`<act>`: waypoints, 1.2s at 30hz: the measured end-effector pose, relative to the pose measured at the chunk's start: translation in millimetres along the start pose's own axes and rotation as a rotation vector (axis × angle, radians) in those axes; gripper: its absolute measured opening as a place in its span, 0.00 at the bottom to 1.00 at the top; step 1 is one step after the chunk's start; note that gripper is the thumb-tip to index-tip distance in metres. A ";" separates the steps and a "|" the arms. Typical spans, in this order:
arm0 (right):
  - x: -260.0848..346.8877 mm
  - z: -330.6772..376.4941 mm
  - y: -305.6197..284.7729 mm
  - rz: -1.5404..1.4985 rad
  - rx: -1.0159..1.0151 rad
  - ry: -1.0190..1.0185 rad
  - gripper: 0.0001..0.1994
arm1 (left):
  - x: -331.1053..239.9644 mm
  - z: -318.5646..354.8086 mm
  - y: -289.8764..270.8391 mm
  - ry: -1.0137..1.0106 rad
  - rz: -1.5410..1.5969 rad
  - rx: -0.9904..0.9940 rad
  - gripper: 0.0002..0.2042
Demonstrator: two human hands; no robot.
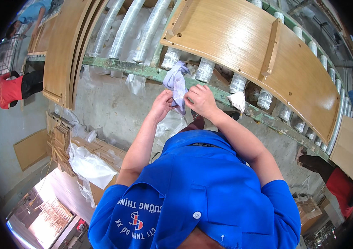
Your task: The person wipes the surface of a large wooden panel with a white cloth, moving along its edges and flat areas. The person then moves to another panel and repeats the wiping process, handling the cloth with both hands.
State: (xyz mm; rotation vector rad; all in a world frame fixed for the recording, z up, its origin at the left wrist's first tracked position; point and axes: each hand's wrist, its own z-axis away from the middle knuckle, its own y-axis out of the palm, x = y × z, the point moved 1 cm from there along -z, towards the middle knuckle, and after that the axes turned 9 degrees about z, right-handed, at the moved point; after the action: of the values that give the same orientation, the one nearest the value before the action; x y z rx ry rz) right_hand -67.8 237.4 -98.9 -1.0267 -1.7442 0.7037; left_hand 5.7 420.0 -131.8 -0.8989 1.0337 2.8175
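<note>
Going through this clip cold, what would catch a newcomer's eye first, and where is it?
Probably the worker's bright blue shirt, which fills the lower middle. Next comes the large, curved wooden panel at upper right, lying on a line of wrapped rollers. Between them, near the centre, crumpled lilac fabric is pinched in the left hand, with the right hand at its other edge.

Room above left rollers (pixel 126 29) — wooden panel (pixel 234 37) blocks the right
</note>
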 end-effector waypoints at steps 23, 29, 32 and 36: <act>-81.5 307.7 -174.8 -0.110 0.359 1.203 0.11 | -2.7 -17.2 11.0 0.757 -1.333 -0.185 0.13; -61.6 394.6 -227.2 -0.209 0.202 1.483 0.18 | 5.6 -32.5 85.1 0.824 -1.521 0.067 0.13; -57.3 370.2 -237.0 -0.692 -0.167 1.675 0.17 | 7.2 -45.5 97.4 0.950 -1.496 0.036 0.13; -49.7 361.6 -249.3 -0.879 -0.154 1.568 0.18 | 13.0 -52.3 85.2 0.853 -1.343 -0.008 0.14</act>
State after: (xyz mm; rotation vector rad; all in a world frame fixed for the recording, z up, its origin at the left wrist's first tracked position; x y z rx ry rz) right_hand -474.7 70.8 -53.3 -0.4531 -0.6208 -0.7103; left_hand 4.8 319.8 -120.5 -1.8674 0.1419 1.2997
